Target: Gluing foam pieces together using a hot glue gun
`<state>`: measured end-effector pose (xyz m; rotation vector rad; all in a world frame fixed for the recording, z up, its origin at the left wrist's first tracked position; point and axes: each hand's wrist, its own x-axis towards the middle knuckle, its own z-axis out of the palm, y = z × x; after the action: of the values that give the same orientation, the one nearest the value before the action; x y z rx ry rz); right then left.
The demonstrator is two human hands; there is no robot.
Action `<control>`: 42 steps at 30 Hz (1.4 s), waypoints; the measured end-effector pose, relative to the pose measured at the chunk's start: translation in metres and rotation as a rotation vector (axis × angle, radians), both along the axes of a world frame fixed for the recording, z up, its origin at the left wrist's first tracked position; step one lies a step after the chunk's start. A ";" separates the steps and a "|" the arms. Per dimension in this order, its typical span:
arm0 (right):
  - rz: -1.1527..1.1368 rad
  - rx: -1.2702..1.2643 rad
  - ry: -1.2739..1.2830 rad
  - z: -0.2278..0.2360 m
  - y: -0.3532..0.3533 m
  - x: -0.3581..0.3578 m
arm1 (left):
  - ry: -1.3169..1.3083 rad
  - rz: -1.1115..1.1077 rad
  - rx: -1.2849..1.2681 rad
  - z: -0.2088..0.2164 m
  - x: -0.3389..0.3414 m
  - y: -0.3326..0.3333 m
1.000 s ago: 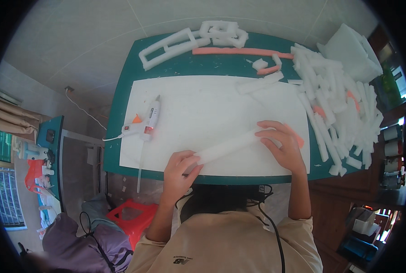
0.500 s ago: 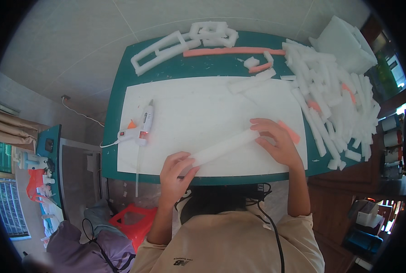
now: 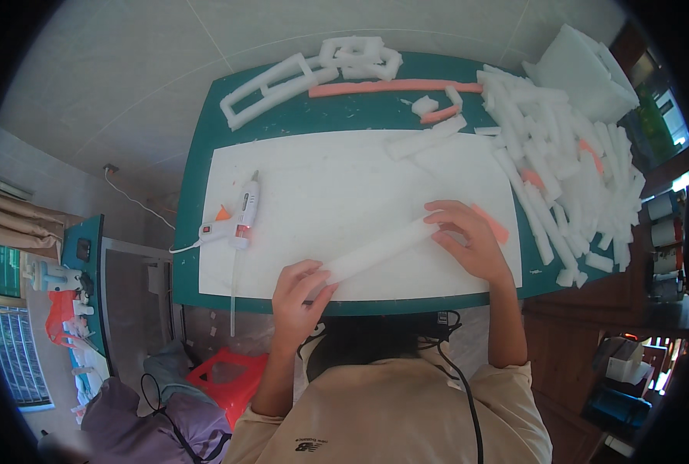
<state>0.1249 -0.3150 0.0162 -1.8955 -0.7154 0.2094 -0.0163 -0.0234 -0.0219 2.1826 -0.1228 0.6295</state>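
Observation:
A white foam strip [image 3: 379,251] lies slantwise over the white board [image 3: 321,178], its right end farther from me. Around its near left end, my left hand [image 3: 298,292] is closed, thumb on one side and fingers on the other. My right hand [image 3: 472,238] grips the far right end, fingers curled over it. Just beyond the right hand, a short pink foam piece [image 3: 493,224] rests partly hidden at the board's right side. A white glue gun [image 3: 248,203] stands to the left on the board, a clear glue stick [image 3: 234,290] reaching from it past the near edge.
A heap of white foam strips [image 3: 549,166] covers the right of the green table [image 3: 197,201], with a big foam block [image 3: 580,73] behind. Joined foam frames [image 3: 271,91] and a long pink strip [image 3: 394,87] lie along the back. A red stool [image 3: 236,379] stands at lower left.

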 end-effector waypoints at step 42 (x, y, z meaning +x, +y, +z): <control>-0.230 -0.009 0.140 -0.005 0.018 0.002 | 0.017 0.033 -0.143 0.018 0.007 -0.011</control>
<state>0.1272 -0.2973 0.0107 -1.9330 -0.3990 0.1973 -0.0097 -0.0346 -0.0042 2.0545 -0.0321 0.6192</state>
